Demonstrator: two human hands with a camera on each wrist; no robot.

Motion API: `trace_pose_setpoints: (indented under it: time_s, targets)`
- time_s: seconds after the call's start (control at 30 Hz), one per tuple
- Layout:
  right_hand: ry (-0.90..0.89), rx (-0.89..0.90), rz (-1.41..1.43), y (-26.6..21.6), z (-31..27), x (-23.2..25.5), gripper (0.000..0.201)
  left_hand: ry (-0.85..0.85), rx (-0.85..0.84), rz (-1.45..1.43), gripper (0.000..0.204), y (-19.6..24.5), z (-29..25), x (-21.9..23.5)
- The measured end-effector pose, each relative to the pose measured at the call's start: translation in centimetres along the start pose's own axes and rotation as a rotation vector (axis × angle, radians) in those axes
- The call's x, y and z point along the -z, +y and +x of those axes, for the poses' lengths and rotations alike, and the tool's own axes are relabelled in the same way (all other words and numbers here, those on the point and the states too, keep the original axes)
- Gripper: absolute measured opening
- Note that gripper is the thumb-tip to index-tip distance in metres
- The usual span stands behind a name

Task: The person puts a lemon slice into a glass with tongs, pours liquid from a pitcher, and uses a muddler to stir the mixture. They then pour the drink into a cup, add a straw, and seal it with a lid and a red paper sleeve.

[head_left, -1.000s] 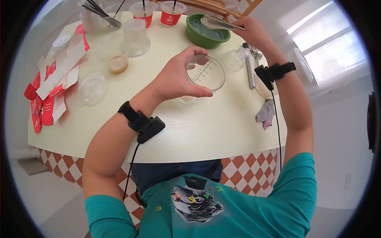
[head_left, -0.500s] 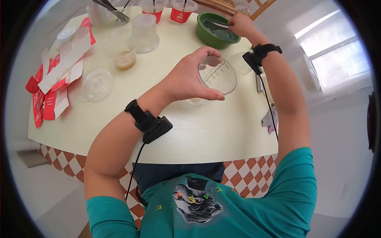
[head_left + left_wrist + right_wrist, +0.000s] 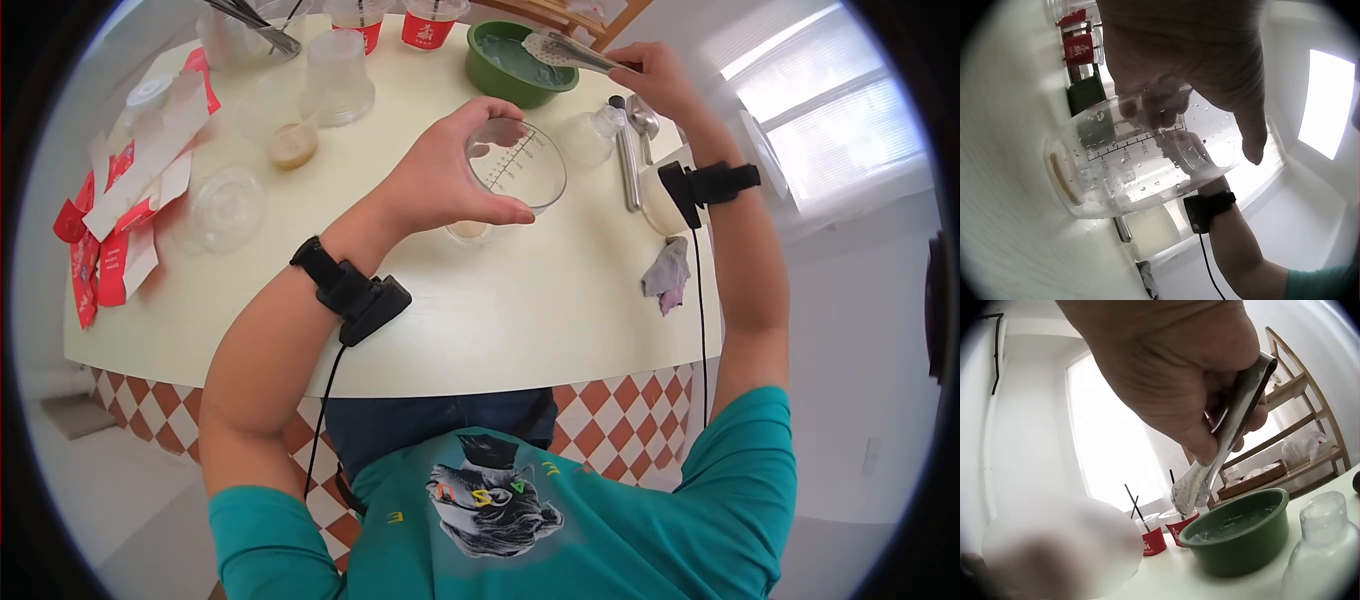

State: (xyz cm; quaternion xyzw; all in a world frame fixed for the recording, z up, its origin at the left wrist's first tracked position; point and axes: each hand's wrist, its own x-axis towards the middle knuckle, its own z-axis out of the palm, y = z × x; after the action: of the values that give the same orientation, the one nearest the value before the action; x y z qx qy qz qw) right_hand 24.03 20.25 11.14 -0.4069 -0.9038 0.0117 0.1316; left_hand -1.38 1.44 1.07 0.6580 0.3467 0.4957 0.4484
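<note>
My left hand point(image 3: 435, 170) grips a tall clear measuring cup point(image 3: 1147, 172) near its rim, thumb on the near side. The cup carries a black scale and water drops, and a tan layer point(image 3: 1066, 178) shows at its base, close to the table. My right hand point(image 3: 655, 80) holds metal tongs point(image 3: 1238, 415), fingers and thumb pressing the two arms. Their perforated tips point(image 3: 550, 47) are above the right rim of a green bowl point(image 3: 1238, 550). A clear, glassy piece point(image 3: 1205, 494) shows between the tips. Water and clear pieces lie in the bowl.
A clear bottle point(image 3: 590, 138), a metal rod point(image 3: 628, 160) and a grey cloth point(image 3: 667, 270) are at right. Two red-banded cups with straws point(image 3: 428, 30) stand at the back. Left are torn red-and-white packaging point(image 3: 130, 210), a clear lid point(image 3: 228, 205) and a small tan-filled cup point(image 3: 292, 145).
The tongs were above the bowl, dipped into it half a second ago, and are now lifted toward its right rim. My left hand keeps its grip on the measuring cup.
</note>
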Motion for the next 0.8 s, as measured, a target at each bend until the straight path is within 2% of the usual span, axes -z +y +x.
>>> trace_pose_setpoints:
  time_s: [0.03, 0.1, 0.13, 0.2, 0.27, 0.3, 0.37, 0.43, 0.53, 0.6, 0.7, 0.77, 0.8]
  targets:
    - [0.012, 0.038, 0.148, -0.5, -1.1, 1.1, 0.029, 0.000, -0.011, 0.001, 0.082, -0.1, 0.0, 0.0]
    - [-0.069, -0.024, 0.216, -3.5, -3.6, 4.2, 0.025, 0.007, -0.020, -0.004, 0.082, -0.2, 0.1, 0.0]
    - [-0.078, -0.023, 0.215, -4.4, -4.6, 5.0, 0.025, 0.007, -0.018, 0.005, 0.082, -0.3, 0.1, 0.0]
    - [-0.105, 0.042, 0.389, -5.8, -6.6, 6.0, 0.027, 0.004, -0.015, 0.012, 0.082, -0.5, 0.2, -0.1]
    - [-0.151, 0.091, 0.377, -7.2, -7.8, 6.1, 0.026, 0.020, -0.080, 0.010, 0.080, -0.8, 0.3, -0.2]
    - [-0.196, 0.143, 0.365, -8.0, -8.2, 6.0, 0.024, 0.017, -0.080, 0.009, 0.080, -0.7, 0.3, -0.2]
    - [-0.223, 0.134, 0.318, -9.5, -8.5, 5.4, 0.025, 0.018, -0.083, 0.009, 0.081, -0.4, 0.2, -0.1]
    - [-0.256, 0.262, 0.264, -10.5, -8.4, 4.6, 0.027, -0.004, -0.065, -0.031, 0.081, -0.6, 0.2, 0.0]
    - [-0.262, 0.272, 0.177, -11.8, -8.0, 4.0, 0.028, -0.024, -0.039, -0.095, 0.082, -0.4, 0.1, -0.2]
    - [-0.265, 0.288, 0.131, -12.0, -7.9, 4.2, 0.028, -0.017, -0.028, -0.119, 0.082, -0.4, 0.2, -0.2]
    - [-0.274, 0.213, 0.281, -10.2, -7.6, 5.3, 0.033, -0.010, -0.070, -0.018, 0.083, -0.8, 0.3, -0.1]
    - [-0.244, 0.101, 0.322, -8.2, -6.9, 6.2, 0.033, 0.003, -0.033, 0.015, 0.082, -0.5, 0.2, -0.2]
    - [-0.220, 0.071, 0.230, -7.6, -6.3, 6.3, 0.033, 0.002, -0.038, 0.013, 0.082, -0.5, 0.2, -0.2]
